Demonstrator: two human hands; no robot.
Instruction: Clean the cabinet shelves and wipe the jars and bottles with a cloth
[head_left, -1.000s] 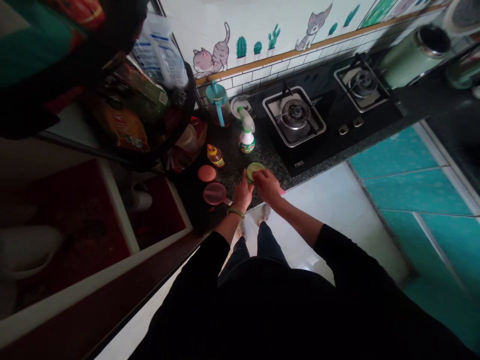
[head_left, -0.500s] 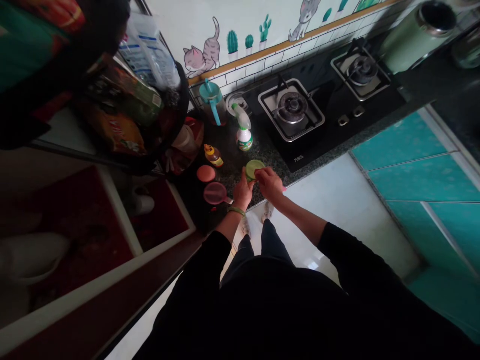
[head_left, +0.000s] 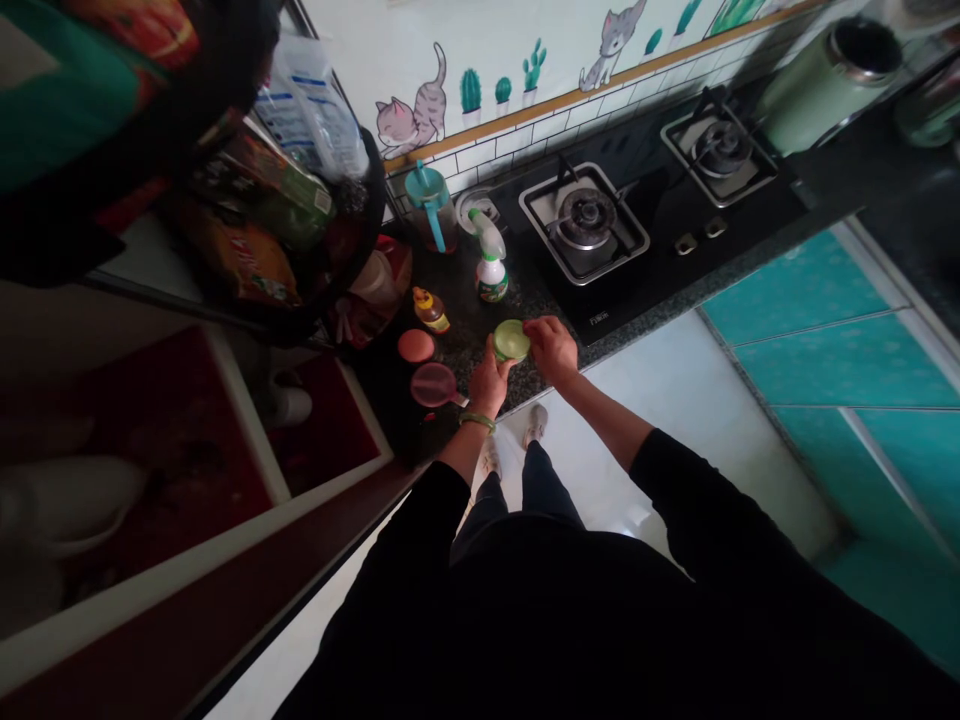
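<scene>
A small round green container [head_left: 511, 340] sits at the front of the dark speckled counter [head_left: 465, 320]. My left hand [head_left: 489, 378] curls against its left side, a green band on that wrist. My right hand [head_left: 553, 347] grips its right edge with bent fingers. A green-and-white spray bottle [head_left: 491, 270] stands just behind the container. A pink lid [head_left: 416, 346] and a pink round piece with a handle [head_left: 435, 385] lie left of my left hand.
A two-burner gas hob [head_left: 585, 222] lies to the right, with a pale green pot [head_left: 821, 90] beyond. A teal jug [head_left: 429, 205], a small brown bottle [head_left: 430, 309] and a cluttered rack [head_left: 262, 220] stand at the left. Teal cabinet doors [head_left: 832, 350] run below the counter.
My right hand has slid from on top of the green container to its right edge, so more of the top shows. The left hand stays at its side.
</scene>
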